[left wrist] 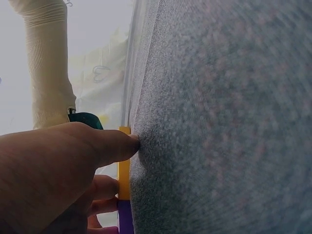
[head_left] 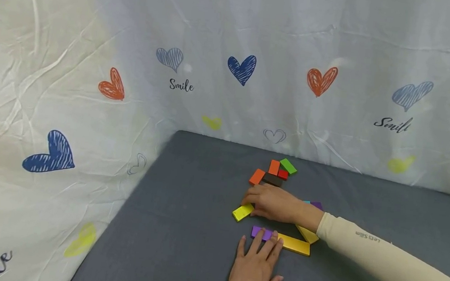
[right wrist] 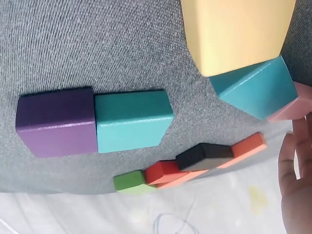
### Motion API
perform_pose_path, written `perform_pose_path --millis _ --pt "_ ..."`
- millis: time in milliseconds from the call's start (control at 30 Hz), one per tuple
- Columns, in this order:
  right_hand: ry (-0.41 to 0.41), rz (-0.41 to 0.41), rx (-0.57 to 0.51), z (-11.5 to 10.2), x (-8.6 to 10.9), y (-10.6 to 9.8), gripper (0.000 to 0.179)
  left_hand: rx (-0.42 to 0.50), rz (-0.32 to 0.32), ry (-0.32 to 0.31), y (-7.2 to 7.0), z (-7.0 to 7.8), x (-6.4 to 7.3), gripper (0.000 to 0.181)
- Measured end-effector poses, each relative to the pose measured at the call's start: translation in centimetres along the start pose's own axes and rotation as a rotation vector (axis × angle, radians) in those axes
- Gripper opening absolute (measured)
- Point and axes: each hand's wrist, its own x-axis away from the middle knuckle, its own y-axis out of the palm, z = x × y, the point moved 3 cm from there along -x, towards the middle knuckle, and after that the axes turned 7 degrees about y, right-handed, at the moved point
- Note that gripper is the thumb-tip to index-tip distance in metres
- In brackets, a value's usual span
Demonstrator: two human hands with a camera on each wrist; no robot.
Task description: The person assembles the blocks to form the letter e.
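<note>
My left hand point(head_left: 253, 270) lies with fingers extended, fingertips on a small purple block point(head_left: 257, 232) and at the end of a long yellow-orange block point(head_left: 294, 244). Those two blocks form a line; in the left wrist view the thumb rests at the grey cloth beside the yellow-orange block point(left wrist: 124, 180). Farther forward, my right hand point(head_left: 273, 203) pinches the near end of a bright yellow block point(head_left: 241, 212). A pale yellow block point(head_left: 307, 234) lies partly under the right forearm. Right-hand fingers point(right wrist: 287, 161) appear beside a pink block point(right wrist: 295, 105) and a teal block point(right wrist: 258, 87).
Past the right hand lie orange blocks point(head_left: 257, 177), a black block point(head_left: 272, 179), a red block point(head_left: 282, 174) and a green block point(head_left: 288, 166). Another purple block point(right wrist: 56, 124) adjoins a teal block point(right wrist: 134, 122). Heart-printed white cloth point(head_left: 277, 105) hangs behind the grey surface point(head_left: 168, 225).
</note>
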Motion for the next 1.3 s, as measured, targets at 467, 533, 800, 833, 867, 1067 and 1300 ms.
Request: perform_pose_path --millis 467,533,800,833,867,1067,1300 --pt "0.019 -0.023 -0.008 -0.6 0.0 -0.3 0.035 0.000 0.011 0.008 0.1 -0.1 0.1 0.078" --pt "0.021 -0.025 -0.011 -0.6 -0.1 -0.3 0.035 0.004 0.011 0.009 0.1 -0.2 0.1 0.078" --pt "0.035 -0.033 -0.014 -0.6 -0.1 -0.3 0.035 0.008 -0.003 0.010 0.2 -0.2 0.1 0.079" --pt "0.035 -0.034 -0.012 -0.6 0.0 -0.3 0.035 0.010 -0.004 0.009 0.2 -0.2 0.1 0.079" --pt "0.035 -0.035 -0.011 -0.6 0.0 -0.3 0.035 0.011 -0.005 0.009 0.2 -0.2 0.1 0.079" --pt "0.033 -0.048 -0.014 -0.7 0.0 -0.3 0.036 0.023 0.007 0.011 0.2 -0.1 0.1 0.079" --pt "0.081 -0.037 -0.028 -0.2 0.5 -1.4 0.038 -0.019 0.029 0.013 0.2 -0.1 0.2 0.078"
